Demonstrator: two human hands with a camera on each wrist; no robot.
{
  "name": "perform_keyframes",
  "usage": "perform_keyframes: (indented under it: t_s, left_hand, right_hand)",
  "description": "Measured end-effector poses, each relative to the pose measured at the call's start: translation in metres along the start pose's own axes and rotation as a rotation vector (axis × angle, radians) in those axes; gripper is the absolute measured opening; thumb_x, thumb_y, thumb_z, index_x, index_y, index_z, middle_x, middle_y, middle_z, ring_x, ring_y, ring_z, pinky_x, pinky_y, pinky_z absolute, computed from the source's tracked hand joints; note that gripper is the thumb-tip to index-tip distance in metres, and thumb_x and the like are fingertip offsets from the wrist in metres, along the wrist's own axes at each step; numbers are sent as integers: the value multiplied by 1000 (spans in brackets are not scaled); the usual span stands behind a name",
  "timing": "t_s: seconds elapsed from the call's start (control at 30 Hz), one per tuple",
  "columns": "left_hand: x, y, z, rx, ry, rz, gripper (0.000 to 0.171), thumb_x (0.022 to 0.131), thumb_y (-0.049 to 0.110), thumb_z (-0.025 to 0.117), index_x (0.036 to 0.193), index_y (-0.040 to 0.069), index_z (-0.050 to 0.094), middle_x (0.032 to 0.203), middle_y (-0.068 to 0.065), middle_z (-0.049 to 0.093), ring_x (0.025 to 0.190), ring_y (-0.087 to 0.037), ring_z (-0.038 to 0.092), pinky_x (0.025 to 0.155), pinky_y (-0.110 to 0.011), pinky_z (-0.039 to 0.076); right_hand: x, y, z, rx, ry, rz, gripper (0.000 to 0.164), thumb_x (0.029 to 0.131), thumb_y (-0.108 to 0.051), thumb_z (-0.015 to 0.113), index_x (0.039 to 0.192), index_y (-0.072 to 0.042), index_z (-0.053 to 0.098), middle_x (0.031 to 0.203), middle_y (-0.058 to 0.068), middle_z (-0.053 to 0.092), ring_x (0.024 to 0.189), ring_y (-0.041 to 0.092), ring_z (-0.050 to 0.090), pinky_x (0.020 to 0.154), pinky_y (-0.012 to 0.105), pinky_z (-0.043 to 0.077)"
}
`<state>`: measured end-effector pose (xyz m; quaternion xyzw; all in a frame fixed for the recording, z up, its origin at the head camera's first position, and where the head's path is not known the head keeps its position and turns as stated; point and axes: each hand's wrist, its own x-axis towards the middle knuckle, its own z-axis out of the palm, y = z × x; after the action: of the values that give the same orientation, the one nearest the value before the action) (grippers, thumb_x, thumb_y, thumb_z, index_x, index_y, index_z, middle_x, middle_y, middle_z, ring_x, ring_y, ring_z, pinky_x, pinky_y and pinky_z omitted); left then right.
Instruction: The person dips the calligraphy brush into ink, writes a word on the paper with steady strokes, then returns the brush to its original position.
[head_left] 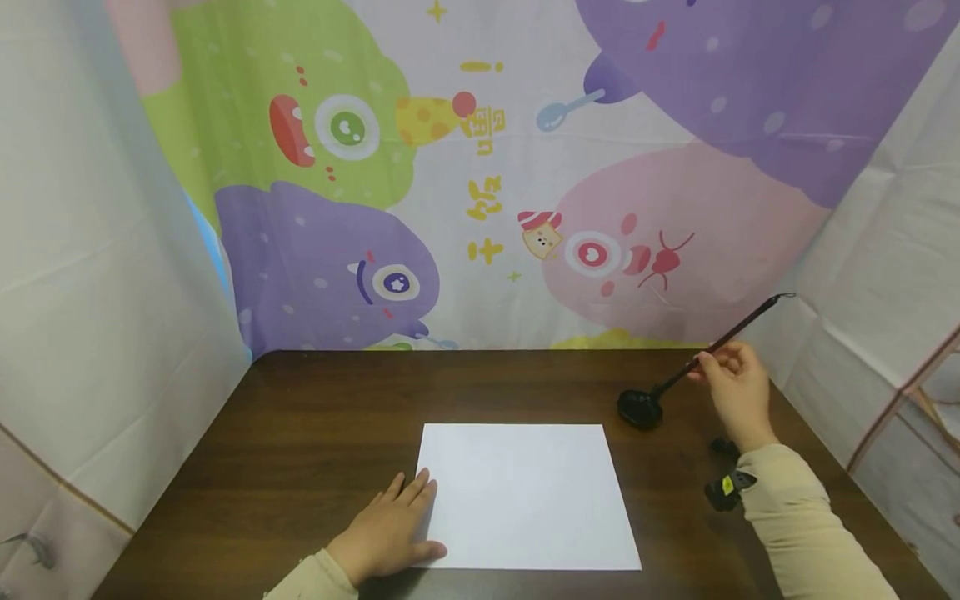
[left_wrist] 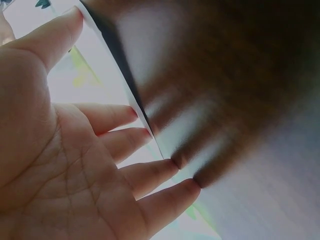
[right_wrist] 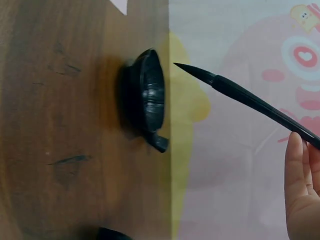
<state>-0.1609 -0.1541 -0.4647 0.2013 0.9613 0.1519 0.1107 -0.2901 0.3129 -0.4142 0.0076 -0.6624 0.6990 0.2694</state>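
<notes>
My right hand (head_left: 738,393) pinches a writing brush (right_wrist: 250,102) by its dark handle, a loop at its upper end. The brush slants down to the left, and its black pointed tip is right by the opening of a small black ink dish (right_wrist: 131,95) with a short spout in the right wrist view. In the head view the tip overlaps the dish. My left hand (head_left: 390,529) rests with spread fingers on the left edge of a white sheet of paper (head_left: 525,500). Its palm (left_wrist: 80,175) shows in the left wrist view, fingertips at the table surface.
The dark brown wooden table (head_left: 300,442) meets a cartoon-printed curtain (head_left: 480,292) at its back edge. Pale cloth walls (head_left: 97,250) stand on both sides. A black wrist camera (head_left: 723,492) sits by my right sleeve.
</notes>
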Motion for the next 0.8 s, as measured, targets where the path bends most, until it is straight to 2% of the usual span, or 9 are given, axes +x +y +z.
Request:
perform_keyframes:
  t_s: [0.33,0.63,0.8]
  left_hand:
    - [0,0,0,-1,-4,-6,89,82,53,71,146,-1,41,158,-20,32,140,-55,29,108,-70,31]
    - [0,2,-2,-3,-11,-6,88,83,52,70,146,0,41,158,-20,31,141,-54,29,108,-69,31]
    - [-1,3,-3,-4,-8,-3,87,83,52,70,146,-1,41,158,-20,32,141,-54,29,108,-69,31]
  right_hand:
    - [-3,18,-5,-63,35,50,16,91,6,60,102,-2,53,79,-4,64,65,3,65,62,16,57]
    - [-4,22,-11,-126,29,27,18,91,6,60,97,-9,53,81,-7,61,66,1,64,61,13,56]
    - [-3,22,-14,-191,8,-2,17,91,6,60,99,-8,53,82,-9,60,65,-2,63,61,12,55]
